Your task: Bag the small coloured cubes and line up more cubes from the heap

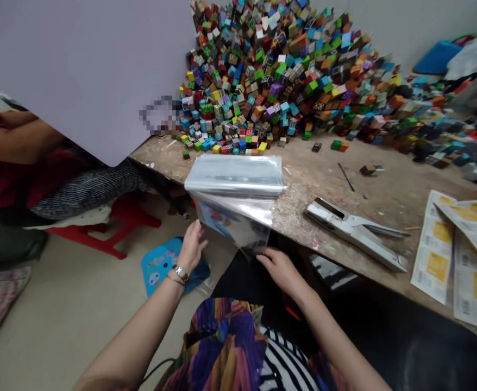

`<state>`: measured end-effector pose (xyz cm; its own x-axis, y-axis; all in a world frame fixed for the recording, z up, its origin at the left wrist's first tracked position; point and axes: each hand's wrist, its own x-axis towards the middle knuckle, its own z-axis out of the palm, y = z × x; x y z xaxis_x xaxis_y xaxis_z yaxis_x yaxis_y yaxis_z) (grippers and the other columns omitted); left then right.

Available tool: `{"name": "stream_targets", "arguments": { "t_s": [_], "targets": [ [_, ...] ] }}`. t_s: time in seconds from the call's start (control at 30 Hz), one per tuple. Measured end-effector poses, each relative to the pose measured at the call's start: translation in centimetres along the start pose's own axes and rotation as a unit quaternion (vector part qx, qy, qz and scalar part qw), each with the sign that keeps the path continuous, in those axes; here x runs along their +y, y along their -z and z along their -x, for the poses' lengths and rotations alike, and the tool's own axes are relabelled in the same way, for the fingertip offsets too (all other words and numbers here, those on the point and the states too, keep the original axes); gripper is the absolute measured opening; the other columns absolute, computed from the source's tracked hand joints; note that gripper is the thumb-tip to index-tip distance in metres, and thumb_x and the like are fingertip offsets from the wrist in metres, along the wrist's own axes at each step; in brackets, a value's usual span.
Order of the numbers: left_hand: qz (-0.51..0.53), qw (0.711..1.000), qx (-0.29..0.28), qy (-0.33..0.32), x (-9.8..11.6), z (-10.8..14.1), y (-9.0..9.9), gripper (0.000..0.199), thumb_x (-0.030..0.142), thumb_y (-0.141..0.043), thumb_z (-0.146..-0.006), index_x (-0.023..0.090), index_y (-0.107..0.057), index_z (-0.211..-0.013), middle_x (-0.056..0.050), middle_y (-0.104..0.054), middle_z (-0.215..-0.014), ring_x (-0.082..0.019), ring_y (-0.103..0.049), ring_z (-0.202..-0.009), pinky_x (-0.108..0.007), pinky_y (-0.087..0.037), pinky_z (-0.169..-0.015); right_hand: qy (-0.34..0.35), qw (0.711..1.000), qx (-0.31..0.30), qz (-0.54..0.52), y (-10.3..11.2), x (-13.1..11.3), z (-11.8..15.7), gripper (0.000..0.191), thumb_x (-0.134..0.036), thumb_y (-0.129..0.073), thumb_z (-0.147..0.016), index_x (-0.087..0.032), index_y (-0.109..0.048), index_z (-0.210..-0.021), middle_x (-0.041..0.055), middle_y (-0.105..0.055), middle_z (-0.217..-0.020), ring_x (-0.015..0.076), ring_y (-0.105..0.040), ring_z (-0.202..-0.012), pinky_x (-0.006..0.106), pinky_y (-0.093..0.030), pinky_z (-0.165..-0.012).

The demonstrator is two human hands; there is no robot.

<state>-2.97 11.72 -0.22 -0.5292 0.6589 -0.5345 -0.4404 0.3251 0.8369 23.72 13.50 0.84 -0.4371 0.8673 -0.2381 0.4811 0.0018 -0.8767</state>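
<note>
A stack of transparent plastic bags (234, 171) lies at the table's front edge. One transparent plastic bag (238, 225) hangs from it over the edge, with a printed, coloured patch dimly visible in or through it. My right hand (281, 271) pinches the lower right corner of this hanging bag between thumb and fingers. Beside the bag's left side is my left hand (192, 247), wearing a metal watch, fingers apart and apparently holding nothing. To the right on the table rests a long silver plier stapler (355, 233).
A huge heap of small colourful printed cubes (279, 81) covers the back of the table. Printed sheets with yellow blocks (438, 250) lie at right. A large pale panel (79, 65) stands at left, partly hiding a seated person (18, 146). A blue stool (161, 266) is below.
</note>
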Motion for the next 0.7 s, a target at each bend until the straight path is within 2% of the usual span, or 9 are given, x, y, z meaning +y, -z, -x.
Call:
{"name": "stream_targets", "arguments": {
  "t_s": [0.03, 0.07, 0.13, 0.23, 0.3, 0.37, 0.47, 0.6, 0.7],
  "targets": [
    [0.028, 0.997, -0.009, 0.078, -0.6, 0.0, 0.0, 0.038, 0.05, -0.053, -0.096, 0.025, -0.057, -0.124, -0.013, -0.051, -0.146, -0.026, -0.047, -0.139, -0.051, -0.038, -0.113, -0.001, 1.0, -0.003, -0.005, -0.4, -0.1, 0.1, 0.029, -0.031, -0.052, -0.089, -0.019, -0.077, -0.096, 0.0113, -0.076, -0.11, 0.0277, -0.069, -0.107, 0.04, -0.049, -0.096],
    [0.043, 0.991, -0.018, 0.129, -1.1, 0.1, 0.0, 0.039, 0.052, -0.05, -0.097, 0.022, -0.058, -0.12, -0.016, -0.054, -0.141, -0.027, -0.051, -0.134, -0.052, -0.042, -0.109, -0.006, 1.0, -0.003, -0.011, -0.7, -0.2, 0.1, 0.028, -0.031, -0.052, -0.088, -0.019, -0.077, -0.093, 0.0111, -0.077, -0.106, 0.0274, -0.07, -0.104, 0.04, -0.049, -0.093],
    [0.056, 0.984, -0.038, 0.163, -1.9, 0.5, -0.3, 0.041, 0.052, -0.045, -0.099, 0.017, -0.061, -0.113, -0.018, -0.064, -0.125, -0.027, -0.064, -0.118, -0.051, -0.049, -0.102, -0.021, 0.999, 0.001, -0.026, -1.2, -0.4, 0.3, 0.025, -0.032, -0.055, -0.086, -0.02, -0.077, -0.086, 0.0095, -0.078, -0.097, 0.0264, -0.071, -0.096, 0.037, -0.05, -0.088],
    [0.112, 0.97, -0.094, 0.194, -2.7, 1.5, -0.7, 0.04, 0.048, -0.041, -0.101, 0.016, -0.063, -0.106, -0.011, -0.073, -0.1, -0.02, -0.072, -0.09, -0.042, -0.055, -0.094, -0.053, 0.997, 0.002, -0.057, -1.4, -0.7, 0.5, 0.017, -0.034, -0.064, -0.078, -0.021, -0.075, -0.076, 0.006, -0.077, -0.084, 0.0238, -0.071, -0.085, 0.033, -0.049, -0.079],
    [0.154, 0.96, -0.113, 0.207, -3.2, 2.2, -0.9, 0.038, 0.045, -0.04, -0.103, 0.015, -0.064, -0.104, -0.008, -0.074, -0.088, -0.018, -0.072, -0.079, -0.037, -0.058, -0.087, -0.07, 0.995, 0.01, -0.071, -1.4, -0.9, 0.8, 0.018, -0.038, -0.07, -0.073, -0.021, -0.073, -0.07, 0.0038, -0.075, -0.075, 0.0214, -0.068, -0.076, 0.03, -0.047, -0.073],
    [0.182, 0.955, -0.108, 0.206, -3.5, 2.8, -0.9, 0.033, 0.039, -0.042, -0.103, 0.015, -0.064, -0.101, -0.007, -0.074, -0.082, -0.016, -0.072, -0.072, -0.031, -0.059, -0.077, -0.071, 0.994, 0.028, -0.077, -1.2, -1.3, 1.2, 0.027, -0.045, -0.072, -0.071, -0.02, -0.066, -0.06, 0.0011, -0.068, -0.064, 0.018, -0.062, -0.066, 0.028, -0.043, -0.064],
    [0.202, 0.956, -0.09, 0.192, -3.6, 3.4, -0.4, 0.026, 0.03, -0.044, -0.103, 0.015, -0.063, -0.096, -0.005, -0.075, -0.08, -0.014, -0.072, -0.064, -0.024, -0.057, -0.061, -0.031, 0.994, 0.035, -0.101, -1.0, -2.1, 2.0, 0.04, -0.05, -0.063, -0.077, -0.021, -0.054, -0.05, -0.0013, -0.058, -0.053, 0.0138, -0.053, -0.057, 0.026, -0.038, -0.058],
    [0.203, 0.959, -0.086, 0.178, -3.1, 4.1, 0.5, 0.022, 0.024, -0.046, -0.102, 0.016, -0.063, -0.091, -0.004, -0.075, -0.079, -0.013, -0.07, -0.058, -0.021, -0.053, -0.05, 0.016, 0.987, 0.002, -0.158, -0.7, -2.9, 3.1, 0.033, -0.044, -0.054, -0.085, -0.02, -0.065, -0.065, 0.001, -0.066, -0.067, 0.0158, -0.06, -0.068, 0.028, -0.046, -0.068],
    [0.198, 0.961, -0.087, 0.175, -2.7, 4.4, 1.0, 0.017, 0.026, -0.053, -0.099, 0.015, -0.063, -0.092, -0.005, -0.074, -0.077, -0.013, -0.069, -0.057, -0.021, -0.053, -0.05, -0.029, 0.978, 0.0, -0.204, -0.6, -3.0, 3.2, 0.026, -0.043, -0.061, -0.08, -0.02, -0.073, -0.083, 0.0043, -0.074, -0.083, 0.0193, -0.067, -0.08, 0.03, -0.049, -0.072]
  ]
}}
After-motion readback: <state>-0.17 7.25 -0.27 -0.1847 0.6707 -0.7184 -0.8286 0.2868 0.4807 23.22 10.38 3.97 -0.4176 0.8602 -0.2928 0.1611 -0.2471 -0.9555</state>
